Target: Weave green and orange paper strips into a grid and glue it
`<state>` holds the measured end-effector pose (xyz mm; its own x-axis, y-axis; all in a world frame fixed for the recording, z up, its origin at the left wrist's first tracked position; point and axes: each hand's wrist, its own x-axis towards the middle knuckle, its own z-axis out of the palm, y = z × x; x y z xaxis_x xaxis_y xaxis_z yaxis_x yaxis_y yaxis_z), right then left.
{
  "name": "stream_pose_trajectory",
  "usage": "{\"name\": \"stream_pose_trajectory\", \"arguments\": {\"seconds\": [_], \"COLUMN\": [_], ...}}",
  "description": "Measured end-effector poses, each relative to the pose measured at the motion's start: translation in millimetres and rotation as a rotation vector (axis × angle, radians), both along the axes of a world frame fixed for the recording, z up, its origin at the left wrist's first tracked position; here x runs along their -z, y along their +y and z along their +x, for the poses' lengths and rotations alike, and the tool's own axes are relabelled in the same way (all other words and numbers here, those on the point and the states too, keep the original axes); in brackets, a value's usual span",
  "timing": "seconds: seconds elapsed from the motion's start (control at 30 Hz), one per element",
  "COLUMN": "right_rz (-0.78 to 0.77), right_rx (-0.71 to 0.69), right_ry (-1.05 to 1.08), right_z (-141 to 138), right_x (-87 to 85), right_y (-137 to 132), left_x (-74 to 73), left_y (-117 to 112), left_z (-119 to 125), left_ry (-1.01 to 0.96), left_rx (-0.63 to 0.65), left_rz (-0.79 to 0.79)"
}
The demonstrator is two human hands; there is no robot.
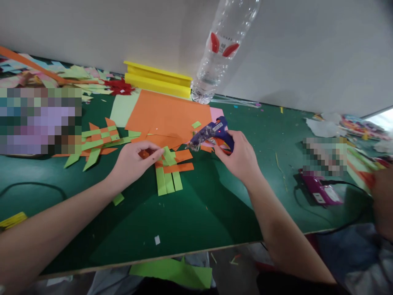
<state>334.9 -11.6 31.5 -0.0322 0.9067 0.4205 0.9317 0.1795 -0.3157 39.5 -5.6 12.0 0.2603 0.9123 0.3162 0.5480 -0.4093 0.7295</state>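
Note:
My left hand [135,159] presses down on a woven mat of green and orange paper strips [170,168] on the green table [196,217], its fingers closed on a green strip. My right hand [241,157] grips a blue glue gun [213,132], whose nozzle points left toward the woven strips. A large orange paper sheet [167,114] lies just behind the weave.
A second woven piece [96,141] lies to the left. A clear plastic bottle [221,49] and yellow strips [156,80] stand by the wall. A purple device [321,190] with a black cord sits at right, near another person's arm [382,200]. Paper scraps pile up at both back corners.

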Motion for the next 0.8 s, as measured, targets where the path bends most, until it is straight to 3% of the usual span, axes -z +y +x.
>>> {"name": "stream_pose_trajectory", "arguments": {"seconds": [0.23, 0.5, 0.67, 0.8], "right_rz": [0.094, 0.12, 0.311, 0.349], "right_rx": [-0.22, -0.312, -0.404, -0.422], "right_ry": [-0.205, -0.354, -0.519, -0.552], "right_z": [3, 9, 7, 3], "right_x": [3.2, 2.4, -2.4, -6.5], "right_y": [-18, -20, -19, -19], "left_x": [-0.2, 1.9, -0.7, -1.8], "left_y": [0, 0, -1, -1], "left_z": [0, 4, 7, 7], "left_ry": [-0.003, 0.003, 0.028, 0.011], "left_rx": [0.015, -0.013, -0.052, -0.05], "left_rz": [-0.053, -0.141, -0.187, -0.192]}}
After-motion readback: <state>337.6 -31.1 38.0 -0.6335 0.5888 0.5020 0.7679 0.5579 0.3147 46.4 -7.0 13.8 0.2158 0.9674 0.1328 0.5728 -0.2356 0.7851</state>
